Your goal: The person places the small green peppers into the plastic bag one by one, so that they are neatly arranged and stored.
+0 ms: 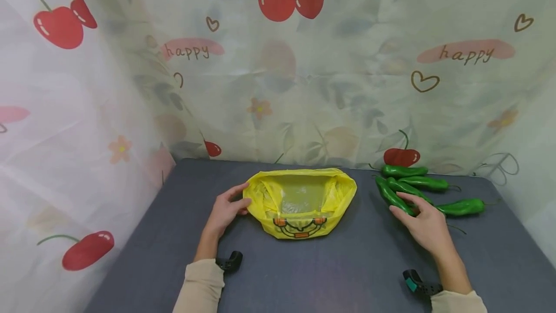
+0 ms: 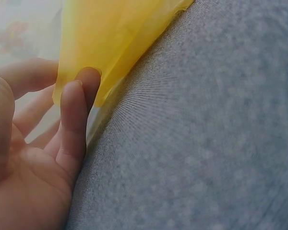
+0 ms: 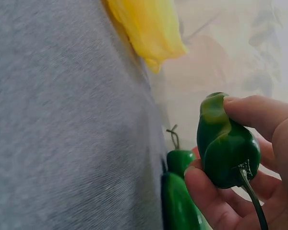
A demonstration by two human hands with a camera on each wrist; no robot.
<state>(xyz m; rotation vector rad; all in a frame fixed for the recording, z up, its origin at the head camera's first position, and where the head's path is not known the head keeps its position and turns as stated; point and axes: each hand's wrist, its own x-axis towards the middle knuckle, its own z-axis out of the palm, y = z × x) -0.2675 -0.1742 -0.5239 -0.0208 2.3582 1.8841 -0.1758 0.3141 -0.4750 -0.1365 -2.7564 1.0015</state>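
A yellow plastic bag [image 1: 299,228] with a printed face stands mouth-up on the table, its rim spread wide. The left hand [image 1: 223,211] holds the bag's left edge; in the left wrist view, thumb and fingertips meet at the yellow film [image 2: 110,43]. At the right, the right hand [image 1: 427,226] is over a group of long green peppers [image 1: 388,194]. It grips one green pepper [image 3: 228,153] between thumb and fingers, the stem pointing towards the wrist camera. In the head view that pepper is mostly hidden by the hand.
Several other green peppers [image 1: 462,207] lie on the dark grey table [image 1: 321,274], close to its back right edge. A patterned curtain [image 1: 304,86] hangs behind the table and on both sides. Each wrist wears a black strap device [image 1: 230,261].
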